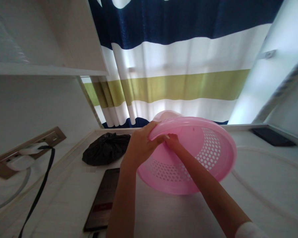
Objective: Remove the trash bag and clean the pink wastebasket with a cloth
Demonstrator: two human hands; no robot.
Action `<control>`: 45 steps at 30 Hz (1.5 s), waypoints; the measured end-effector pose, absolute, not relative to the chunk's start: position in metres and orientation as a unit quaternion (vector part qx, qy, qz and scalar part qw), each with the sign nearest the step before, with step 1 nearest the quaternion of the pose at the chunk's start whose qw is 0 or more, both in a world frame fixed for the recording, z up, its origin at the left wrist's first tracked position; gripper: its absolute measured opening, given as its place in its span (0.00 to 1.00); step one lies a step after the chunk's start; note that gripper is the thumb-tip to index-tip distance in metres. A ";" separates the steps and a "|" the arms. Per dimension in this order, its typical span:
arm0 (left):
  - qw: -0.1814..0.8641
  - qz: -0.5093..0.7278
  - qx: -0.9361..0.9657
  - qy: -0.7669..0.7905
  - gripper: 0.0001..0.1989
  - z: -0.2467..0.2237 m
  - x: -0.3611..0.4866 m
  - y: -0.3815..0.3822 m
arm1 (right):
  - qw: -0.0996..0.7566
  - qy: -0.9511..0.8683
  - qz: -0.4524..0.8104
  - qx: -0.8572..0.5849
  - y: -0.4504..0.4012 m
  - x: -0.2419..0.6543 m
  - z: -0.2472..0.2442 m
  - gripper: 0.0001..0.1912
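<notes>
Light is admitted through the curtain (173, 59) at 12 o'clock; glare is seen at 2 o'clock. The wall (39, 105) at 9 o'clock is dimly lit; edges are stretched.

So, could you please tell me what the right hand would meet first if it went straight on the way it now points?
Most likely the inner surface of the pink basket, close by the left hand; whether the right hand touches that surface is unclear.

Tilted pink basket (192, 137), left hand (141, 143) clasping it, right hand (173, 142) inside, black bag (105, 150), phone (103, 195), striped curtain (178, 56) behind
</notes>
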State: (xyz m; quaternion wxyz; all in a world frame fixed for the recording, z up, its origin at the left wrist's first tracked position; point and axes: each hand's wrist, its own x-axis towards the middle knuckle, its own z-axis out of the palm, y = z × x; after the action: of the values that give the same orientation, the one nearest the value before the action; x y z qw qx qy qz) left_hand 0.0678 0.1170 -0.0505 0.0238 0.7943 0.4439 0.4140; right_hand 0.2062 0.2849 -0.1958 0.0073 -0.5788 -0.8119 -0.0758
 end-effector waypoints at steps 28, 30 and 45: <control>-0.014 0.442 0.841 0.310 0.18 -0.051 0.084 0.097 | -0.070 -0.883 -0.081 -0.457 0.163 0.244 -0.178 0.14; -0.012 0.444 0.844 0.300 0.18 -0.051 0.086 0.094 | -0.075 -0.882 -0.080 -0.457 0.160 0.245 -0.176 0.14; -0.073 0.434 0.847 0.298 0.17 -0.049 0.091 0.091 | -0.074 -0.880 -0.122 -0.452 0.151 0.235 -0.176 0.13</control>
State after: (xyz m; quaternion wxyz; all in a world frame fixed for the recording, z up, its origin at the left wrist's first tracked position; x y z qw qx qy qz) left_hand 0.0914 0.0913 -0.0493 -0.0728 0.8473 0.2977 0.4339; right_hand 0.2349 0.1510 -0.1755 -0.0743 -0.4522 -0.8804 -0.1221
